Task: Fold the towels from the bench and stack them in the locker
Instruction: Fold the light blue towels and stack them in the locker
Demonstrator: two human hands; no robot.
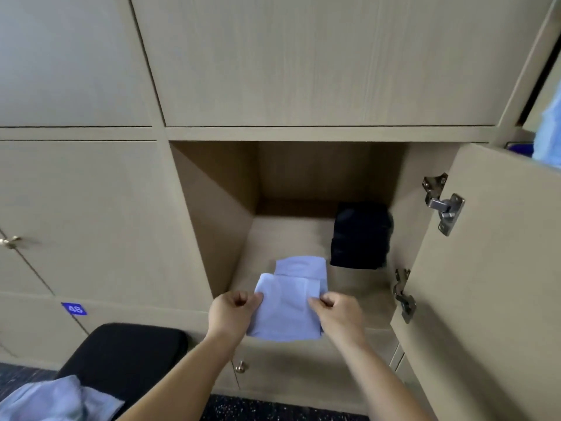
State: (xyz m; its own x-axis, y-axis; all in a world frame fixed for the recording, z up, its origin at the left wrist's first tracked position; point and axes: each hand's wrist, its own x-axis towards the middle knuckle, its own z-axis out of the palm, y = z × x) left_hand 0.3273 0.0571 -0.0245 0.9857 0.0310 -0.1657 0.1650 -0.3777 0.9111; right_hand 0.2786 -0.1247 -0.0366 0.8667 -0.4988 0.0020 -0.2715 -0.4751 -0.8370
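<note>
The left hand (232,311) and right hand (337,311) are pinching the side edges of a folded pale-blue towel (285,314) with curled fingers, holding it over the front lip of the open locker (218,214). Just beyond the fingertips another folded towel (300,265) seems to be lying on the locker floor already. Well back and left of the left fingers a crumpled towel (54,399) is waiting on the bench (127,347), so the job looks partly done.

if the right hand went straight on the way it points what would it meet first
Likely the folded light blue towel lying on the locker floor, just past the held towel that the right hand grips. The black bundle sits off to the right; depth is unclear.
</note>
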